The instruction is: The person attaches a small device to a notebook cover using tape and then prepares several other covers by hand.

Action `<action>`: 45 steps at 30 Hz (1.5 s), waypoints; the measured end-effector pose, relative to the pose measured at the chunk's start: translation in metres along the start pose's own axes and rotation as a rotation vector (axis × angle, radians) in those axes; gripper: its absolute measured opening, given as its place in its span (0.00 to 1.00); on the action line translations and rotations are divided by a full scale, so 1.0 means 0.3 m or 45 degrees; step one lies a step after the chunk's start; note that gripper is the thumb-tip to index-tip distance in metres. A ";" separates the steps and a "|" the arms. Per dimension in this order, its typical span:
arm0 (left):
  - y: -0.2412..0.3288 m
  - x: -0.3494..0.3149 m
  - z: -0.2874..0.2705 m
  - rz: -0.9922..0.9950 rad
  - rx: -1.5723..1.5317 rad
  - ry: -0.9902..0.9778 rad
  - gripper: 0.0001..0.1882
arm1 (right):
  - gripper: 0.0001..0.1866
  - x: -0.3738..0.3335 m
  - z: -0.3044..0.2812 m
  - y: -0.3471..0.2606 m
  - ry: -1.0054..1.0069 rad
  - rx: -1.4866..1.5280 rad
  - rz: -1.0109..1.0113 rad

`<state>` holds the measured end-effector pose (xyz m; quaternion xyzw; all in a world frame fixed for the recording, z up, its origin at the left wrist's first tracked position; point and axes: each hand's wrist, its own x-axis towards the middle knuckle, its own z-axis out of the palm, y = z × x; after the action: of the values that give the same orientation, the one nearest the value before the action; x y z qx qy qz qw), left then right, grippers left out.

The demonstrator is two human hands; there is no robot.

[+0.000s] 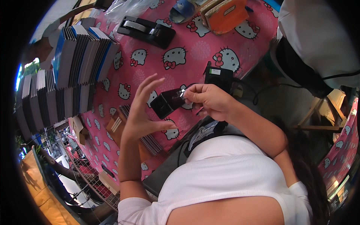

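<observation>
My right hand [212,100] pinches a small shiny metal piece [182,93] between thumb and fingers; its exact kind is too small to make out. Just below and left of that piece is a black glossy box-shaped object [165,107], sitting between my two hands. My left hand [139,118] is raised on the left side of it, thumb and fingers spread wide in a C shape, holding nothing. Beyond my right hand lies a black device [218,78] with a small white and green label and a cable beside it.
A pink cartoon-cat tablecloth [146,77] covers the table. Tall stacks of notebooks [80,56] stand at left, near spiral notebooks [151,144]. A black tape dispenser [146,32], an orange wooden object [225,17] and a blue roll [182,10] lie at the far side.
</observation>
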<state>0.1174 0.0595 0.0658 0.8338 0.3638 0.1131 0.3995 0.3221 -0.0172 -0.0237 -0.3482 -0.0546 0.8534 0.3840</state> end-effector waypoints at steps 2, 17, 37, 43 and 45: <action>0.015 -0.017 0.030 -0.059 0.096 -0.016 0.51 | 0.09 0.009 0.005 0.008 -0.014 0.061 0.022; -0.057 -0.018 0.084 -0.031 0.106 0.076 0.39 | 0.11 0.077 0.057 0.009 -0.015 0.195 0.044; -0.084 -0.014 0.093 -0.004 0.231 0.116 0.33 | 0.07 0.092 0.071 -0.025 0.111 0.094 0.230; -0.077 -0.007 0.092 -0.017 0.187 0.135 0.30 | 0.05 0.110 0.072 -0.035 0.117 0.026 0.240; -0.078 -0.003 0.095 -0.025 0.173 0.143 0.29 | 0.06 0.111 0.073 -0.038 0.092 -0.031 0.196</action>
<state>0.1182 0.0521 0.0297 0.8477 0.4005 0.1311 0.3221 0.2997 0.0176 -0.0217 -0.3864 -0.0241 0.8666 0.3148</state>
